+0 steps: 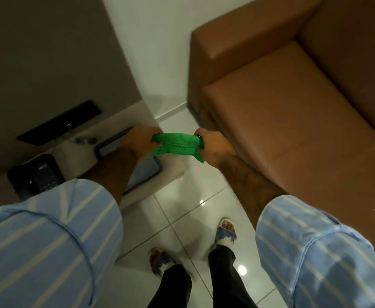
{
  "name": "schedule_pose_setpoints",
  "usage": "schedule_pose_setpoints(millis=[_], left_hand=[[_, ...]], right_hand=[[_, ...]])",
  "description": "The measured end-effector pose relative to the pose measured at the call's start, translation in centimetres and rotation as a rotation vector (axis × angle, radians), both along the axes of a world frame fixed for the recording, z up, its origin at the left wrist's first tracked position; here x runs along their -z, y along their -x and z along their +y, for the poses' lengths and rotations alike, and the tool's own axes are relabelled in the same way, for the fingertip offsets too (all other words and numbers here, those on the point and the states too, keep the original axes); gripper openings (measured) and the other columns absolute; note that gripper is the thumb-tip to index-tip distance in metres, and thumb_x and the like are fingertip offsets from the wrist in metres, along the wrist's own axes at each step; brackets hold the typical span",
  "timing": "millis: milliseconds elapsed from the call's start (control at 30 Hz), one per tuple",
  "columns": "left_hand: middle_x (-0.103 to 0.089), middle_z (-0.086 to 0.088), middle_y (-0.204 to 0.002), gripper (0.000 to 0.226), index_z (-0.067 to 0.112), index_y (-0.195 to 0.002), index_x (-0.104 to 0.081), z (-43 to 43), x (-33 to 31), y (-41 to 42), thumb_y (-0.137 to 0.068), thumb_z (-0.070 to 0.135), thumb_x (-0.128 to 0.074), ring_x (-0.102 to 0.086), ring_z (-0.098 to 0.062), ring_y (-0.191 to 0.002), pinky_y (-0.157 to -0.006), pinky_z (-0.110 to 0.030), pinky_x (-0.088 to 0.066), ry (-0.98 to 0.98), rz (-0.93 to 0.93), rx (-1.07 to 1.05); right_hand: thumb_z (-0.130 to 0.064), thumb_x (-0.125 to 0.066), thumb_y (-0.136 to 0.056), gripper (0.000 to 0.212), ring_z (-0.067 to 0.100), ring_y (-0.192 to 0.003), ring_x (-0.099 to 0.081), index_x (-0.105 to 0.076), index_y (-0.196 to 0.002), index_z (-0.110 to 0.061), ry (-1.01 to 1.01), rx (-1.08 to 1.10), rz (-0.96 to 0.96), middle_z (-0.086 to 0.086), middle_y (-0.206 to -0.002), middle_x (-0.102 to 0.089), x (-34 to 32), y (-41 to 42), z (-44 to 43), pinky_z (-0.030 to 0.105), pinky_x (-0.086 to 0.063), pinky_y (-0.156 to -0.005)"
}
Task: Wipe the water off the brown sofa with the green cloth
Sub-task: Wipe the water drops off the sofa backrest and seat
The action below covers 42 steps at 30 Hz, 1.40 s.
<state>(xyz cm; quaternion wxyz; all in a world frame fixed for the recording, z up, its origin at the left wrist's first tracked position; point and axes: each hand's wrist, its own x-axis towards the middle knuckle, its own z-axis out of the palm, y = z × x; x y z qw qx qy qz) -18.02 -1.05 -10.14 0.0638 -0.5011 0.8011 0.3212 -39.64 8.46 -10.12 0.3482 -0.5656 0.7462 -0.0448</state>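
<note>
Cloth point(177, 146), green and bunched, is stretched between the two hands in the air above the floor point(182, 207), in front of the person and just left of the sofa point(293, 103). The left hand point(141, 141) is closed around one end and the right hand point(214, 146) is closed around the other end, so the middle part hangs a little and one corner drops below the right hand. It looks like a light, soft microfibre piece that folds easily and keeps no shape, so I think it is better to gather it into a flat pad in one palm than to hold it by the ends. The sofa seat looks smooth and a bit shiny, like leather, so the cloth may slide over it easily. Pale drops or marks show on the seat near the right edge of the view; probably this is the water, but the picture is too blurred to be sure. The cloth does not touch the sofa yet.
</note>
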Motion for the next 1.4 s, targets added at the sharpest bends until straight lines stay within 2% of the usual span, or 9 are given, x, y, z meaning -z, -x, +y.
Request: schedule_pose_setpoints(millis=[167, 400, 600, 767, 933, 1033, 1167, 1267, 1400], left_hand=[[-0.075, -0.014, -0.1, 0.021, 0.013, -0.105, -0.073, 4.4, -2.7, 10.9, -0.084, 0.018, -0.073, -0.068, -0.03, -0.096, -0.085, -0.036, -0.053, 0.07, 0.067, 0.177], [-0.071, -0.008, -0.088, 0.016, 0.011, -0.095, -0.07, 14.2, -5.5, 27.0, -0.083, 0.002, -0.065, -0.065, -0.03, -0.086, -0.07, -0.03, -0.044, 0.085, 0.167, 0.395], [-0.068, -0.001, -0.09, 0.024, 0.016, -0.101, -0.068, 25.2, -7.8, 42.3, -0.085, -0.001, -0.063, -0.063, -0.027, -0.091, -0.077, -0.028, -0.045, 0.077, 0.214, 0.463], [-0.073, -0.007, -0.103, 0.026, 0.016, -0.106, -0.068, 33.7, -7.5, 54.9, -0.081, 0.009, -0.075, -0.067, -0.026, -0.096, -0.081, -0.027, -0.046, 0.043, 0.317, 0.381], [-0.073, -0.005, -0.093, 0.025, 0.014, -0.105, -0.072, 41.0, -5.9, 66.3, -0.084, 0.026, -0.077, -0.066, -0.022, -0.085, -0.077, -0.03, -0.052, 0.048, 0.404, 0.286], [-0.07, 0.003, -0.09, 0.023, 0.016, -0.103, -0.072, 43.7, -5.7, 71.8, -0.085, 0.029, -0.074, -0.063, -0.014, -0.08, -0.072, -0.024, -0.046, 0.092, 0.485, 0.22], [-0.068, -0.009, -0.11, 0.025, 0.012, -0.111, -0.07, 44.5, -6.8, 77.8, -0.089, 0.024, -0.068, -0.065, -0.023, -0.098, -0.088, -0.032, -0.052, 0.191, 0.548, 0.233], [-0.068, -0.011, -0.114, 0.025, 0.013, -0.114, -0.071, 43.3, -8.1, 82.5, -0.09, 0.02, -0.066, -0.063, -0.026, -0.105, -0.09, -0.029, -0.048, 0.268, 0.562, 0.274], [-0.062, -0.012, -0.125, 0.03, 0.017, -0.119, -0.069, 40.6, -9.6, 88.4, -0.09, 0.015, -0.064, -0.056, -0.032, -0.115, -0.101, -0.035, -0.045, 0.389, 0.495, 0.317]], right_hand=[[-0.012, -0.069, -0.087, 0.034, 0.034, -0.1, -0.071, -0.068, -0.12, -0.02, -0.01, 0.218, 0.026, 0.011, -0.111, -0.075, -2.6, 9.1, 8.1, 0.032, -0.05, -0.072], [-0.025, -0.072, -0.097, 0.018, 0.031, -0.11, -0.07, -0.072, -0.113, -0.017, -0.003, 0.415, 0.059, 0.011, -0.114, -0.076, -4.6, 23.3, 21.6, 0.034, -0.052, -0.084], [-0.031, -0.069, -0.101, 0.022, 0.032, -0.111, -0.07, -0.074, -0.117, -0.016, -0.032, 0.515, 0.076, 0.011, -0.115, -0.077, -6.9, 35.9, 34.7, 0.039, -0.056, -0.09], [-0.032, -0.065, -0.104, 0.031, 0.035, -0.117, -0.069, -0.072, -0.124, -0.01, -0.013, 0.64, 0.102, 0.017, -0.123, -0.075, -7.1, 46.7, 44.8, 0.037, -0.052, -0.091], [-0.028, -0.062, -0.105, 0.032, 0.035, -0.119, -0.067, -0.069, -0.131, -0.011, 0.093, 0.787, 0.088, 0.015, -0.126, -0.074, -5.6, 55.3, 53.5, 0.036, -0.048, -0.092], [-0.022, -0.066, -0.102, 0.029, 0.025, -0.1, -0.068, -0.068, -0.129, -0.011, 0.298, 0.894, 0.029, 0.008, -0.111, -0.075, -5.1, 59.1, 56.3, 0.025, -0.042, -0.079], [-0.029, -0.069, -0.101, 0.03, 0.012, -0.088, -0.061, -0.07, -0.127, -0.015, 0.41, 0.865, 0.023, -0.003, -0.1, -0.07, -5.1, 63.7, 56.9, 0.03, -0.049, -0.077], [-0.04, -0.066, -0.103, 0.045, 0.021, -0.117, -0.064, -0.065, -0.139, -0.015, 0.481, 0.807, 0.141, 0.006, -0.131, -0.071, -5.7, 68.4, 57.2, 0.039, -0.053, -0.103], [-0.044, -0.05, -0.106, 0.062, 0.032, -0.159, -0.034, -0.047, -0.158, -0.01, 0.566, 0.813, 0.705, 0.014, -0.165, -0.045, -7.9, 77.7, 57.2, 0.052, -0.029, -0.128]])
